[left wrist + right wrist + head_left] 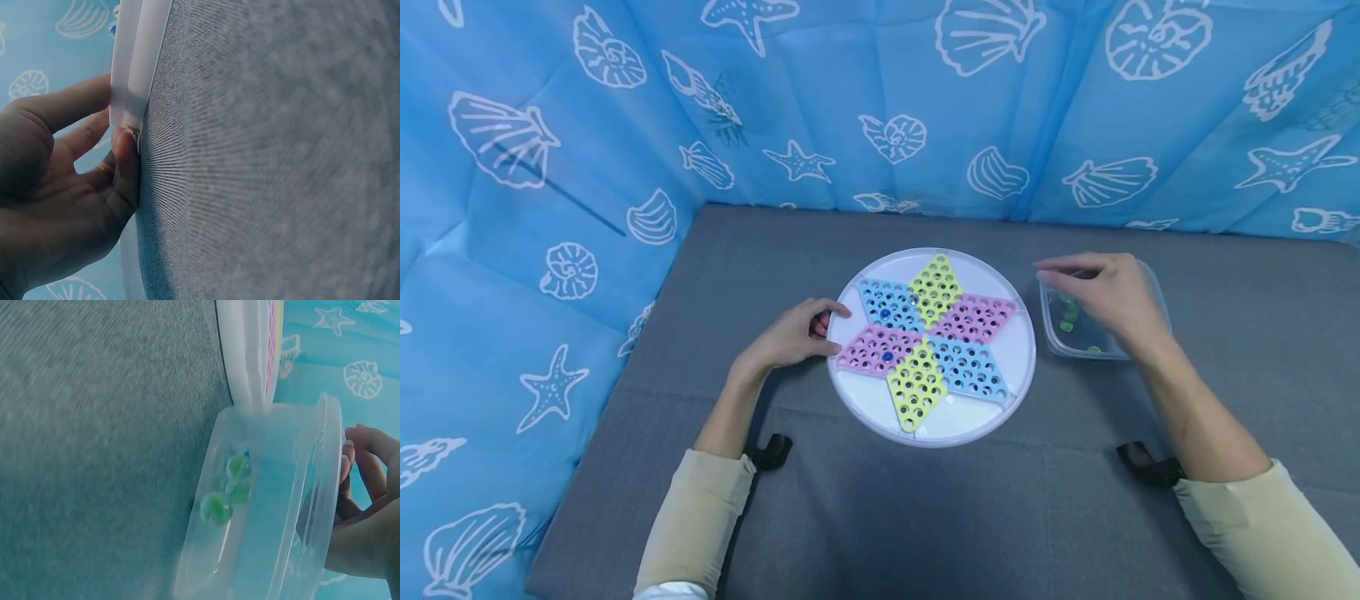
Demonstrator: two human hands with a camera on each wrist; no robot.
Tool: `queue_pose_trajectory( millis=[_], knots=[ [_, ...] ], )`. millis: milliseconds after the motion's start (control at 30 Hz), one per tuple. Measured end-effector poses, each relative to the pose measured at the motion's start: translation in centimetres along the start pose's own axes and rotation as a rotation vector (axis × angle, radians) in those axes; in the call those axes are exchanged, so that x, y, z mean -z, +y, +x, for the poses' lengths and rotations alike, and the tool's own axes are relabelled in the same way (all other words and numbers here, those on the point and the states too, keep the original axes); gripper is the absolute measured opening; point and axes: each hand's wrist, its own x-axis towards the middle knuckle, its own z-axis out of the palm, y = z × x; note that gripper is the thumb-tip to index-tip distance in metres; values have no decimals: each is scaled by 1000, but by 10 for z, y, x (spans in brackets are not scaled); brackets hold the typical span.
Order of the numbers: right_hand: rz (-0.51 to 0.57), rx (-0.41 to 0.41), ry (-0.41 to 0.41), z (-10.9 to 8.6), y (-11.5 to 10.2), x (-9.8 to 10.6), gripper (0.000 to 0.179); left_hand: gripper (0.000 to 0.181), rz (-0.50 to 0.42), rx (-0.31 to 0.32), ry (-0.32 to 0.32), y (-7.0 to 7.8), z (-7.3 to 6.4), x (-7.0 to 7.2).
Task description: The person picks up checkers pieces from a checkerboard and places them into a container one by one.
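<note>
A round white Chinese checkers board (859, 400) lies on the grey cloth, its star in yellow, pink and blue. A few marbles sit in it, including one blue marble (887, 356) in the left pink point. My left hand (793, 333) grips the board's left rim, with a finger curled under the edge in the left wrist view. Right of the board is a clear plastic container (1157, 292) with several green marbles (217, 508) on its bottom. Above it hovers my right hand (1108, 292), thumb and fingertips brought close together near its left rim; whether they pinch anything is hidden.
Grey cloth (910, 517) covers the tabletop. A blue curtain (820, 83) with white shell and starfish prints hangs behind and along the left side. The container stands close beside the board. A dark wrist-camera mount (771, 452) juts from each wrist.
</note>
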Motion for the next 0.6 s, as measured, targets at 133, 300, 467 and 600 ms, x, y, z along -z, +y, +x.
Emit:
queue_pose_trajectory(
  millis=[133,300,467,600],
  knots=[
    [19,23,-6,-1,-3,-5,51,49,0,8,5,-1,1,-1],
    [23,78,3,-3,-7,-11,47,46,-1,6,6,0,1,0],
    [3,119,-5,-4,-15,-25,47,43,6,-10,5,0,0,1],
    [-10,136,-17,-3,-23,-37,42,40,9,-15,4,-2,1,-1]
  ],
)
